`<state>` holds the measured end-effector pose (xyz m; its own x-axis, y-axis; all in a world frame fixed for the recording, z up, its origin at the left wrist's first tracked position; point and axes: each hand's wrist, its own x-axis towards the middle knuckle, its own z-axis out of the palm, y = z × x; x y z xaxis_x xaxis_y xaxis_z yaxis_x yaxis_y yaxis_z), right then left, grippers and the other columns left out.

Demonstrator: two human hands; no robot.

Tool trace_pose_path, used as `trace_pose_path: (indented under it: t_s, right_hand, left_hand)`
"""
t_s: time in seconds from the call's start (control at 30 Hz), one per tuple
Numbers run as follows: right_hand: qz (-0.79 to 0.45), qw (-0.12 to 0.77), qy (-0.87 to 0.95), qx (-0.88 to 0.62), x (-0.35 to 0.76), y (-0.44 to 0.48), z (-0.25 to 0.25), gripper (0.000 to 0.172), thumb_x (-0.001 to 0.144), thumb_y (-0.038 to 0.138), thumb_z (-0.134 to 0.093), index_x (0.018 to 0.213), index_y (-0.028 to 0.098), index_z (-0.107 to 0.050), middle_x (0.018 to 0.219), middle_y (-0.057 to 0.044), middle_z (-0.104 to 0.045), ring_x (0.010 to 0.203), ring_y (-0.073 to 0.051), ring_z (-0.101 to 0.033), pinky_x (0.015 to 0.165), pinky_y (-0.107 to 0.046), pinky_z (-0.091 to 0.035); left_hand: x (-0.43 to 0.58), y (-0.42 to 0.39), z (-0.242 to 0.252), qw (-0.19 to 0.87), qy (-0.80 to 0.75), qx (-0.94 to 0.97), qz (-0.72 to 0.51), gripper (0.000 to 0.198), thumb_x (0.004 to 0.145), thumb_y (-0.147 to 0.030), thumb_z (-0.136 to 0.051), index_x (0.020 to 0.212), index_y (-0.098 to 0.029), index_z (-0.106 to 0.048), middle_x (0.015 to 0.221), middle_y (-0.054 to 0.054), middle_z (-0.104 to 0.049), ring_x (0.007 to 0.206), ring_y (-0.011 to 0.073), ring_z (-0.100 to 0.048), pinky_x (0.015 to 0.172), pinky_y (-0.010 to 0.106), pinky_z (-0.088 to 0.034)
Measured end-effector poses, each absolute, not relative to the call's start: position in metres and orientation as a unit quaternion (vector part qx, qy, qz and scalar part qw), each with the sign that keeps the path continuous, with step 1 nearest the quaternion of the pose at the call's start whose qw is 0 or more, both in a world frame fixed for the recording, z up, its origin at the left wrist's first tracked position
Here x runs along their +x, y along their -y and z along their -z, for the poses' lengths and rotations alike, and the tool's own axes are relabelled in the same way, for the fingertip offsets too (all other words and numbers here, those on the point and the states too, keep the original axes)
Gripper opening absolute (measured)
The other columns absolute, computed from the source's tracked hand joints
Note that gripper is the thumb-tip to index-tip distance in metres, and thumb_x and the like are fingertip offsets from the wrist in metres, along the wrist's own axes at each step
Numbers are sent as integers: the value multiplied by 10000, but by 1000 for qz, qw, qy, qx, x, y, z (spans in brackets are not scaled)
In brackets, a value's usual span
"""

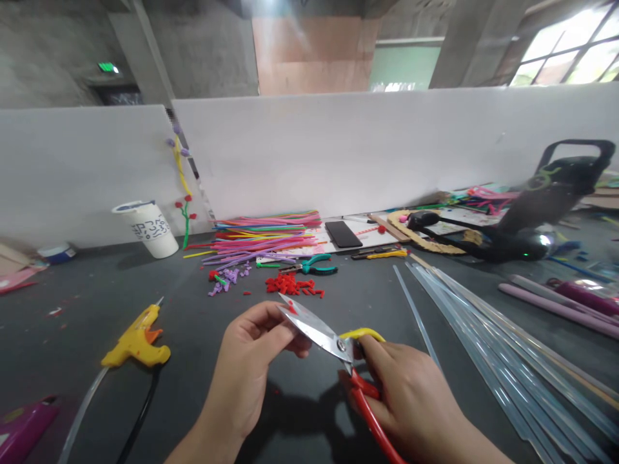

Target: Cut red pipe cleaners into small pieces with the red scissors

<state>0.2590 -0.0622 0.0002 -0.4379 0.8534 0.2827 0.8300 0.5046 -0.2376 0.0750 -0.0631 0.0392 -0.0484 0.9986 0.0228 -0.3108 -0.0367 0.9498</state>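
My right hand [411, 380] is wrapped round the handles of a pair of scissors [322, 335], one handle red and the other yellow. The silver blades point up and left, slightly apart. Close to their tips, my left hand [251, 361] pinches a small red pipe cleaner piece [291, 307], mostly hidden by the fingers and blade. Just beyond the tips lies a pile of short red pipe cleaner pieces [289, 284], with purple pieces [233, 278] to its left.
Bundled pipe cleaners [271, 238], teal pliers [316, 265] and a phone [343, 234] lie at the back. A yellow glue gun [138, 338] and paper cup [149, 231] are left. Clear glue sticks [498, 341] and a black lamp [532, 212] stand right, before a white partition [338, 154].
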Motion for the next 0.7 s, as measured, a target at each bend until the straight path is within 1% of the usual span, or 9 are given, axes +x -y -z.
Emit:
trace_pose_path:
  t_s: [0.37, 0.7]
  right_hand:
    - [4, 200, 847, -492, 259, 64, 0, 167, 751, 337, -435, 699, 187, -488, 584, -30, -585, 495, -166, -531, 481, -256, -273]
    - [8, 200, 850, -487, 258, 62, 1, 160, 756, 330, -437, 676, 194, -463, 559, -12, -563, 473, -154, -511, 475, -256, -256]
  left_hand:
    - [75, 64, -41, 554, -427, 392, -597, 71, 650, -81, -582, 621, -135, -616, 564, -4, -621, 508, 97, -553, 485, 192, -456]
    - [74, 63, -41, 552, -425, 397, -598, 60, 650, -89, -588, 636, -133, -628, 572, 1, -626, 512, 99, -561, 489, 192, -464]
